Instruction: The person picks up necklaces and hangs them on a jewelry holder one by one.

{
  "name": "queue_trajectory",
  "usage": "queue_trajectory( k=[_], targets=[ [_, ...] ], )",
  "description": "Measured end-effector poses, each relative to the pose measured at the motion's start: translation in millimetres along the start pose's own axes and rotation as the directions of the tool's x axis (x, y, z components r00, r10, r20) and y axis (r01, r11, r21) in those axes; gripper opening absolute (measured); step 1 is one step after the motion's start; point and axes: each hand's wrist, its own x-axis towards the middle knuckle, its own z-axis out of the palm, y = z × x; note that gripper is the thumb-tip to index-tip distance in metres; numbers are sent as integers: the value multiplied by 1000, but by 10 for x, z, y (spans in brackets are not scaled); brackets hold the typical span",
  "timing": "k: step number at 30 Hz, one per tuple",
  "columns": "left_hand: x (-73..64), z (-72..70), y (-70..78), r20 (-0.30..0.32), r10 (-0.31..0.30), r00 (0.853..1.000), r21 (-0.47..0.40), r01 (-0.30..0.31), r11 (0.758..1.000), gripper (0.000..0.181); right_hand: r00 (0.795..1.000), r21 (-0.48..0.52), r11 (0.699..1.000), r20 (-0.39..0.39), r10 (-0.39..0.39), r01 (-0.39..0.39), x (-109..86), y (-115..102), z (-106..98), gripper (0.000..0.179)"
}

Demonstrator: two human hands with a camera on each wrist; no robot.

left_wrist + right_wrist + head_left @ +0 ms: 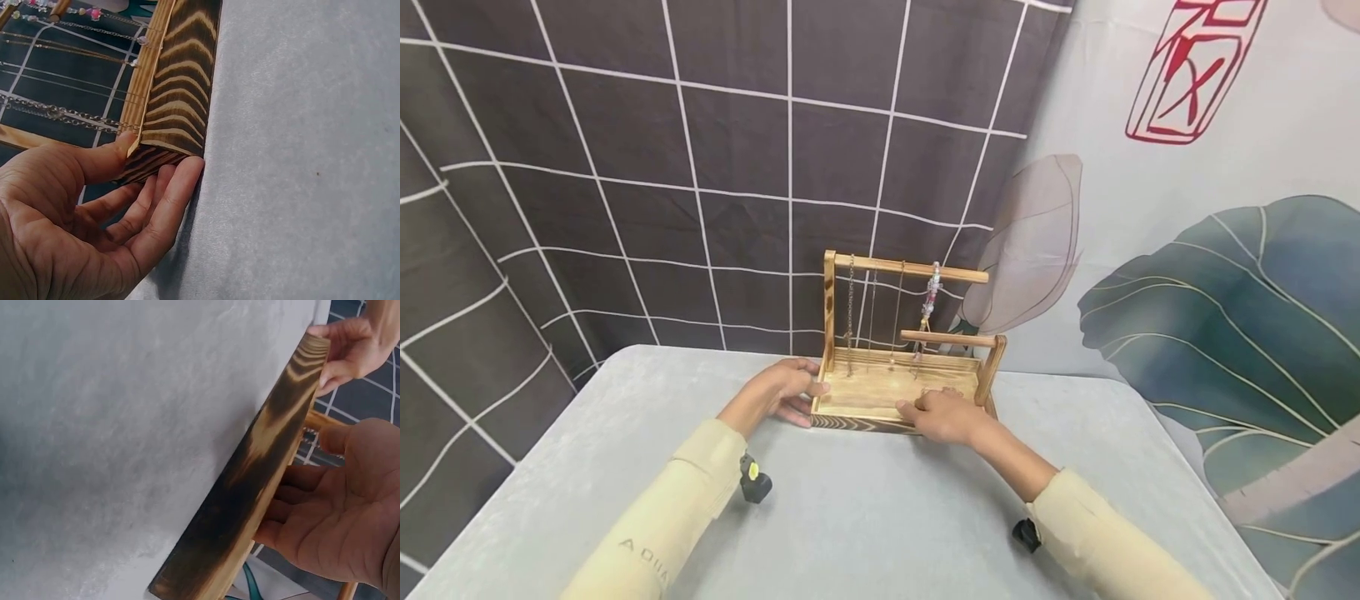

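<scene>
A wooden jewelry stand [857, 402] with a shallow tray base stands near the table's back edge. Its tall left bar [883, 267] carries several thin chains and a beaded strand with pink and clear beads [932, 292]. My left hand [785, 388] grips the tray's left end, thumb over the rim and fingertips against the outer end wall. Over the tray's front right part lies my right hand [946, 415]. In the right wrist view its thumb stands apart, and its fingertips are hidden behind the dark-grained front wall [250, 469].
A shorter wooden bar [951, 338] rises on a post at the stand's right. Light grey cloth [850, 517] covers the table. Behind it hang a dark grid-patterned curtain [737, 142] and a pale curtain with large leaves [1232, 308].
</scene>
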Motion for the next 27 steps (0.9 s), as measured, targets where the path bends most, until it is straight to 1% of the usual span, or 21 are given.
queue_trajectory(
  k=[2, 6, 7, 9, 11, 14, 15, 17, 19, 23, 27],
  targets=[
    [12, -2, 8, -1, 0, 1000, 1, 0, 1000, 65, 1000, 40, 999, 2, 23, -23, -22, -8, -24, 66],
    [20, -14, 20, -2, 6, 1000, 1, -6, 1000, 64, 998, 71, 997, -57, 31, -27, -38, 35, -125, 66],
    [21, -15, 21, -2, 7, 1000, -1, -7, 1000, 64, 997, 63, 998, -76, 24, -19, -33, 61, -152, 64],
    [17, -18, 23, 1, 10, 1000, -2, -10, 1000, 64, 992, 31, 999, -124, -5, 9, -15, 121, -196, 58],
    [14, -17, 21, 4, 11, 1000, -4, -11, 1000, 64, 987, 5, 999, -155, -33, 34, 16, 193, -219, 48],
    [11, -5, 16, 9, 8, 1000, -1, -8, 1000, 63, 979, -23, 997, -188, -78, 75, 84, 326, -203, 31],
    [11, -1, 14, 8, 6, 1000, -2, -6, 1000, 62, 976, -37, 995, -195, -93, 88, 123, 383, -181, 29],
    [14, 8, 15, 7, 5, 1000, -3, -5, 1000, 61, 974, -57, 993, -198, -111, 102, 147, 407, -179, 33],
    [19, 17, 21, 8, 6, 1000, -4, -6, 1000, 62, 971, -89, 990, -206, -123, 107, 172, 412, -181, 29],
    [14, 17, 29, 9, 16, 1000, -7, -16, 1000, 64, 970, -138, 986, -209, -126, 99, 167, 330, -210, 18],
    [-4, 4, -5, -2, 1, 1000, -5, -1, 1000, 65, 974, -173, 980, -184, -130, 99, 207, 301, -176, 17]
  ],
)
